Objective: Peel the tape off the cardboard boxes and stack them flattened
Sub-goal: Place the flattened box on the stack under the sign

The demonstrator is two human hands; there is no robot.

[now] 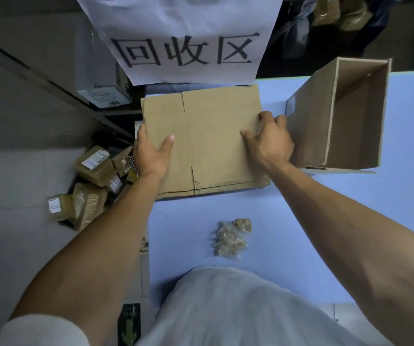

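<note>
A flattened brown cardboard box (208, 136) lies at the far left corner of the blue table (301, 221). My left hand (152, 152) grips its left edge, thumb on top and fingers underneath. Along the right edge my right hand (269, 141) holds the cardboard, thumb on top and fingers curled over the side. Another cardboard edge shows under the flat box along its near side. To the right stands an open, unflattened cardboard box (338, 116) on its side, close to my right hand. A crumpled wad of peeled tape (231, 237) lies on the table nearer to me.
A white paper sign (188, 38) with black characters hangs behind the flat box. Several taped brown parcels (93, 186) sit in a bin on the floor to the left of the table. Shelving (51, 83) runs along the left.
</note>
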